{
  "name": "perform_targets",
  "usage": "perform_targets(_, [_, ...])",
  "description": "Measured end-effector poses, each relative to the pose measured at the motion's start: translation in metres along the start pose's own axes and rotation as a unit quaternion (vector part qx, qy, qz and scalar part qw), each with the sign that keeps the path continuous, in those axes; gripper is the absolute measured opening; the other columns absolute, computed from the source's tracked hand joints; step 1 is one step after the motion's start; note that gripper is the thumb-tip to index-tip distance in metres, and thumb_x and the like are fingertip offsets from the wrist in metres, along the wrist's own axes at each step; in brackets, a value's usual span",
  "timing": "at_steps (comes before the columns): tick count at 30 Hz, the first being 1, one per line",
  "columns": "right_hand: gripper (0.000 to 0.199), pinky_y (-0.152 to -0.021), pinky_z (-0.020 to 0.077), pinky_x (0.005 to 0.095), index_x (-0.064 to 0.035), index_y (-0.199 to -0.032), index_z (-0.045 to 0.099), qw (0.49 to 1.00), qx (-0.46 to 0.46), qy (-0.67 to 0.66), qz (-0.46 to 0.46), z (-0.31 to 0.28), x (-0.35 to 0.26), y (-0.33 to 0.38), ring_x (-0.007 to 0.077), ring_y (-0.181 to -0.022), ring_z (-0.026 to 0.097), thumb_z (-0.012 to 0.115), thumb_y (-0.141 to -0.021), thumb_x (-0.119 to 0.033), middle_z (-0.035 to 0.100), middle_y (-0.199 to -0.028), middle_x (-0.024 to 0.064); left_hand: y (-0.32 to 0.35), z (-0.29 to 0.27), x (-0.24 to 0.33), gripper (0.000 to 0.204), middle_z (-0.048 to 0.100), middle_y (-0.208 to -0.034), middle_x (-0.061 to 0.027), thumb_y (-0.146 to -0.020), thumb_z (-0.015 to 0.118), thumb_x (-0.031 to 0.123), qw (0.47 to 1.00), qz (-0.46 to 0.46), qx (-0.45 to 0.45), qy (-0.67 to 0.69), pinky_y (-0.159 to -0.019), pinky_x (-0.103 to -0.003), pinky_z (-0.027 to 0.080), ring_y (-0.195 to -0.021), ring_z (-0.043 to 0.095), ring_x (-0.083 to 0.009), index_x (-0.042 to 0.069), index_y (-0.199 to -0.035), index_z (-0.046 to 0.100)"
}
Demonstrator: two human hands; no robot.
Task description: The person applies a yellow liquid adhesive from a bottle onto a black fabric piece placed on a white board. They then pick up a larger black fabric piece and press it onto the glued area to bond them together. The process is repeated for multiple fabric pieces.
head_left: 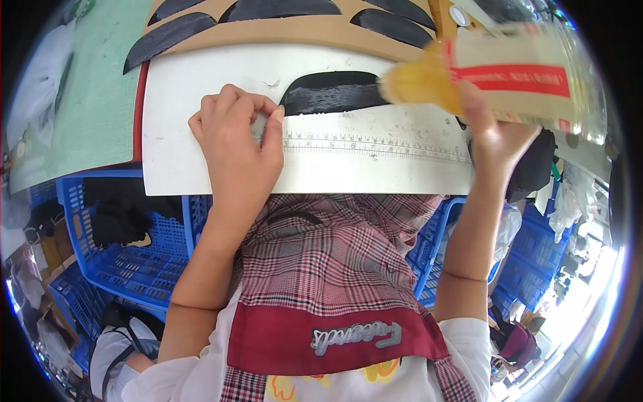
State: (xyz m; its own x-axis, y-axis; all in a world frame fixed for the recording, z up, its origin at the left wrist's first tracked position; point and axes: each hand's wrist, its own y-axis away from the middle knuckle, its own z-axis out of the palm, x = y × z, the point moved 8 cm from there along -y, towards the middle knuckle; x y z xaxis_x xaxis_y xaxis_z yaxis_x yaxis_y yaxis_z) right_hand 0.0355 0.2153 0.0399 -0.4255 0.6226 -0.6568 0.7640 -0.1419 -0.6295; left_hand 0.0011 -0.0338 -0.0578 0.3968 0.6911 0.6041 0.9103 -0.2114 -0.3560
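Note:
On the white work board (201,171) lies a black curved piece (328,94) with a flat lower edge and a shiny, wet-looking top. My left hand (241,137) pinches its left corner between thumb and forefinger. In my right hand (499,134) is a clear plastic bottle (512,77) with a red-striped label, tipped sideways. Its yellowish neck (422,80) points left, with the tip at the right end of the black piece. Motion blurs the bottle, so I cannot tell whether the tip touches. A ruler (375,149) runs along the board below the piece.
Several similar black pieces (278,8) lie on a brown board (301,33) at the back. A green table (87,107) adjoins on the left. Blue crates stand below on both sides; the left crate (134,268) holds black pieces. Dark material (532,164) hangs by the right edge.

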Motion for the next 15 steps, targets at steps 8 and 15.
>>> perform_targets(8, [0.053,-0.072,0.0563,0.0293,0.0016,-0.098,0.065,0.99,-0.122,-0.019,-0.075,0.101,-0.034,-0.003,0.0165,-0.081,0.07,0.088,-0.06,-0.027,0.071,-0.09,0.0078,-0.001,0.0,0.004,0.008,0.05,-0.083,-0.0058,-0.074,0.066,0.008,1.0,0.005,0.006,0.018,-0.082,-0.039,0.029,-0.085,0.046,-0.025,0.006,-0.077,0.059])
perform_targets(15, [0.052,-0.074,0.056,0.0305,0.0023,-0.099,0.066,0.99,-0.078,0.086,-0.081,0.041,-0.009,0.001,0.0162,-0.084,0.069,0.088,-0.062,-0.027,0.071,-0.091,0.0092,0.001,0.004,0.004,0.008,0.051,-0.084,-0.0059,-0.075,0.066,0.008,1.0,0.012,-0.002,-0.001,-0.083,-0.039,0.03,-0.087,0.047,-0.0251,0.005,-0.078,0.059])
